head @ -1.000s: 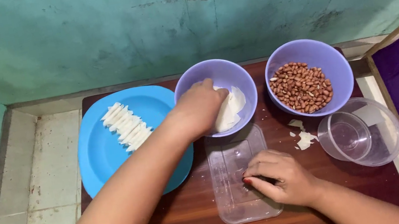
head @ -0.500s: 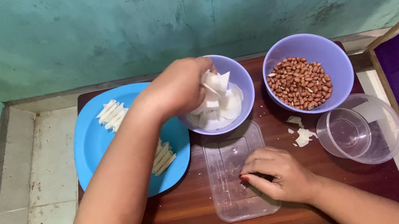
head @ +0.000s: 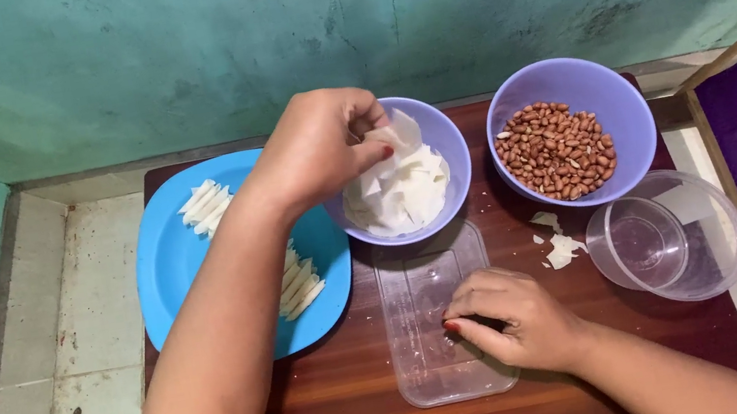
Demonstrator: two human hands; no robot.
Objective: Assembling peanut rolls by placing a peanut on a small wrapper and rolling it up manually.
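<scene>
My left hand (head: 318, 145) hovers over the rim of a purple bowl (head: 447, 139) and pinches a thin white slice (head: 397, 135) lifted from the pile of white slices (head: 396, 194) inside. My right hand (head: 512, 318) rests with bent fingers on a clear rectangular plastic lid (head: 428, 327) lying flat on the brown wooden board (head: 343, 411). It seems to hold something small against the lid, hidden under the fingers. A blue plate (head: 170, 270) with white strips (head: 207, 206) lies under my left forearm.
A second purple bowl (head: 617, 110) holds brown peanuts (head: 557, 150). A clear round container (head: 668, 237) stands at the right, with white scraps (head: 557, 245) beside it. A teal wall rises behind; pale tiles lie to the left, purple cloth to the right.
My left hand rose out of the bowl with a white slice pinched in its fingers. My right hand stayed on the clear lid.
</scene>
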